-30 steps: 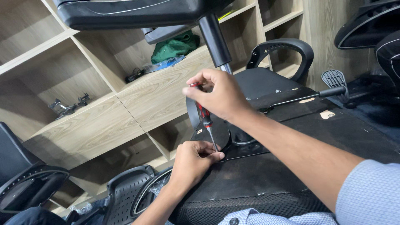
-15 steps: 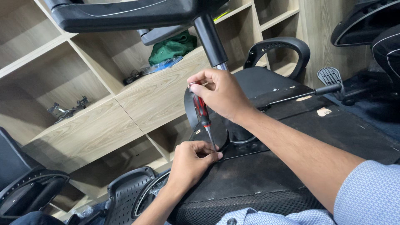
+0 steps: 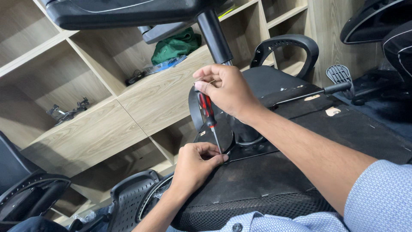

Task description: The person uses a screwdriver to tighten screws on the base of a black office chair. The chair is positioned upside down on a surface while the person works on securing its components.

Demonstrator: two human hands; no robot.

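My right hand grips the top of a screwdriver with a red and black handle, held nearly upright. Its thin shaft runs down to the black metal plate on the underside of an upturned office chair seat. My left hand pinches at the shaft's tip, fingers closed around the spot where it meets the plate; any screw there is hidden. The chair's gas cylinder rises from the plate just behind my right hand.
Wooden shelving fills the left and back, holding a green cloth and small metal parts. A black armrest loop and a lever with paddle stick out at right. Other chair parts lie at lower left.
Both hands stay on the screwdriver and its tip. The right hand's fingers have shifted slightly around the handle; the view has drifted a little.
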